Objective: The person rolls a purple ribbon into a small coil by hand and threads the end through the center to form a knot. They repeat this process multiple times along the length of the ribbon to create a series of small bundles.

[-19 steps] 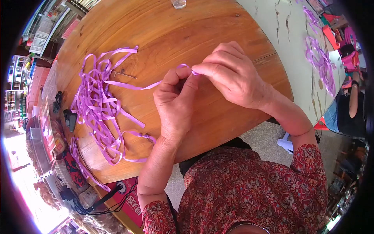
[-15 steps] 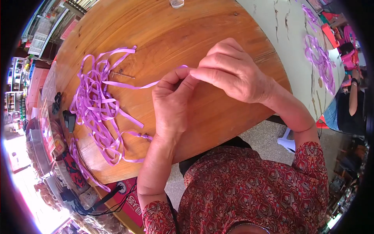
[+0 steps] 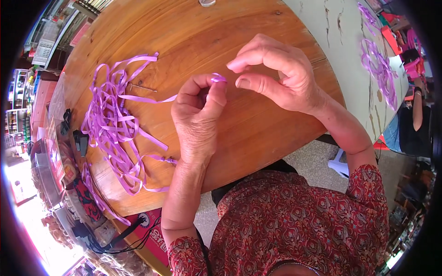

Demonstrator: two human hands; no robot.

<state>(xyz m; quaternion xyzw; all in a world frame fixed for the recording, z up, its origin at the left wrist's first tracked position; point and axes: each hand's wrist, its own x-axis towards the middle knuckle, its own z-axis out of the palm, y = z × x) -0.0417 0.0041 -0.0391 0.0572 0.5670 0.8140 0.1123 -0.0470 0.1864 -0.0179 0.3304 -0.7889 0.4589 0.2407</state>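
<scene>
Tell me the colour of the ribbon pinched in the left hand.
Light purple ribbon, clearest in the head view.

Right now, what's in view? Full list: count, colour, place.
ribbon pile: one tangle, purple, table's left side
ribbon end: one, purple, pinched in left fingers
needle: one, thin metal, beside the pile
table: one, round, brown wood
ribbon bundle: one, purple, pale surface far right
black clips: a few, table's left rim
cables: black, floor lower left
left hand: holds ribbon end
right hand: just right of it, fingers curled, apart
</scene>
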